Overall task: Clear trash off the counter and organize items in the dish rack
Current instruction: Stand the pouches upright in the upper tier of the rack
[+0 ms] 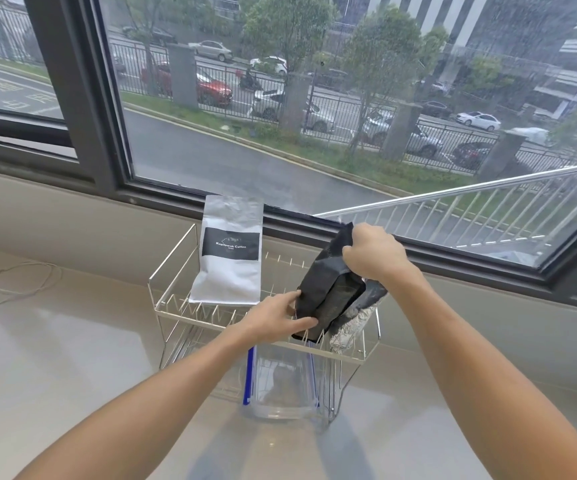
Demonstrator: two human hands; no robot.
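Right hand, centre-right of frame, clenched on top edge of black bag; left hand, frame centre, pinching bag's lower left side; bag in dish rack right half, long axis steep, top tilted toward upper right; white coffee bag upright, well left; foil bundle touching bag's right.

Big window w/ dark frame fills the top half, glass speckled w/ rain. Outside: wet road, parked cars, black fence, trees, grey daylight. A white railing runs just beyond the glass at right. Below the sill, a beige wall strip. Pale glossy worktop reflects light; a thin white cable lies far left.
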